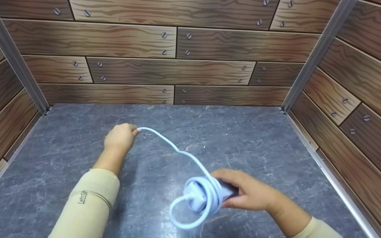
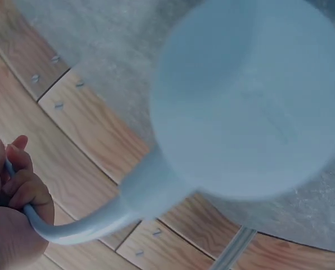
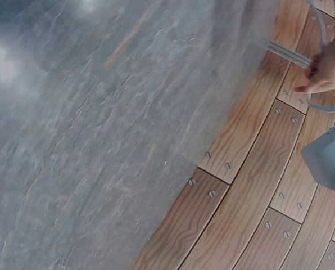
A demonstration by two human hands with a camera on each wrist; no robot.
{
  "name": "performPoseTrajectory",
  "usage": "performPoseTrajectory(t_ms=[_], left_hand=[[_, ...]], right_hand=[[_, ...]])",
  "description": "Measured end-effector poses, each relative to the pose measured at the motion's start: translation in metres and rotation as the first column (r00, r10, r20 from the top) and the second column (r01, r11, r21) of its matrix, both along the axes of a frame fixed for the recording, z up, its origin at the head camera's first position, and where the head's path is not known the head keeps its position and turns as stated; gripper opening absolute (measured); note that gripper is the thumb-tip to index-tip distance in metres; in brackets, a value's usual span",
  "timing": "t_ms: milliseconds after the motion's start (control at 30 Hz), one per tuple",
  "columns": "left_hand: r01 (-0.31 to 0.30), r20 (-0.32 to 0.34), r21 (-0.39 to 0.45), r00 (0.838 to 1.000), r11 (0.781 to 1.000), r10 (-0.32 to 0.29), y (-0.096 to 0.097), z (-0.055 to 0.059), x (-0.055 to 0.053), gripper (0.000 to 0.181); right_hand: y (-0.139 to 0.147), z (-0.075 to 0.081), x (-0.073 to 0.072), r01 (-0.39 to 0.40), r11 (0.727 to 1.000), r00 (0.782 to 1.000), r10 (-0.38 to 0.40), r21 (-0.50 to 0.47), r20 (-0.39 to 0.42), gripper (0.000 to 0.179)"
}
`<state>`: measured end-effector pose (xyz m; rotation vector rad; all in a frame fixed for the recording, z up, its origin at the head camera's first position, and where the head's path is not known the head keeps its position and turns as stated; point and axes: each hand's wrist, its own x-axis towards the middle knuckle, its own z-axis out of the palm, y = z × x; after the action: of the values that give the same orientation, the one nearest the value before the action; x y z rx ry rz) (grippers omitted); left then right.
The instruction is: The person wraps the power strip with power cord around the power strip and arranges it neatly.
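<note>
A pale blue cable [image 1: 164, 137] runs between my hands. My left hand [image 1: 121, 137] pinches it toward the back left, above the dark table. In the left wrist view, fingers curl round the cable [image 2: 72, 232], which leads through a short collar into a large, blurred round piece [image 2: 240, 112] close to the camera. My right hand [image 1: 250, 191] grips a pale blue block [image 1: 227, 191], with several cable turns wrapped round it and a loose loop hanging in front. The right wrist view shows the block [image 3: 327, 157] only partly; its exact kind is unclear.
The dark grey marbled table [image 1: 157, 185] spreads under both hands. Wood-print panels [image 1: 210, 71] stand at the back and both sides, joined by metal corner posts [image 1: 319, 56]. A metal strip [image 1: 329, 178] edges the table on the right.
</note>
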<state>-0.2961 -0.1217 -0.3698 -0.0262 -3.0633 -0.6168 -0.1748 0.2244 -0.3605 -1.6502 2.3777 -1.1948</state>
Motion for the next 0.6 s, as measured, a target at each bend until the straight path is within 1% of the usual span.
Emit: performPoseTrajectory(t_ms=[67,133,233,300,400,533,600], left_hand=[[0.004,0.003,-0.035,1.000,0.999,-0.004,0.003,-0.006,0.000,0.032],[0.013,-0.006,-0.098,1.000,0.995,-0.014,0.006,-0.011,0.000,0.031],[0.037,-0.020,-0.211,0.999,0.977,-0.042,0.012,-0.017,0.001,0.031],[0.053,-0.020,-0.273,0.998,0.960,-0.061,0.014,-0.021,0.002,0.031],[0.060,-0.010,-0.319,0.998,0.946,-0.067,0.019,-0.026,0.003,0.031],[0.044,-0.002,-0.320,0.999,0.946,-0.047,0.026,-0.029,0.003,0.031],[0.051,-0.002,-0.323,0.998,0.945,-0.055,0.029,-0.030,0.005,0.030]], right_hand=[[-0.002,0.002,0.001,0.006,0.999,0.998,-0.002,-0.050,0.068,0.059],[-0.004,0.005,0.002,0.031,0.995,0.993,-0.020,-0.090,0.120,0.062],[-0.006,0.008,0.002,0.066,0.987,0.987,-0.043,-0.147,0.154,0.064],[-0.008,0.011,0.002,0.075,0.982,0.986,-0.046,-0.175,0.162,0.062],[-0.010,0.013,0.002,0.084,0.975,0.988,-0.054,-0.204,0.146,0.061],[-0.014,0.015,0.005,0.097,0.969,0.991,-0.072,-0.229,0.115,0.062],[-0.017,0.016,0.007,0.134,0.961,0.989,-0.116,-0.241,0.089,0.063]])
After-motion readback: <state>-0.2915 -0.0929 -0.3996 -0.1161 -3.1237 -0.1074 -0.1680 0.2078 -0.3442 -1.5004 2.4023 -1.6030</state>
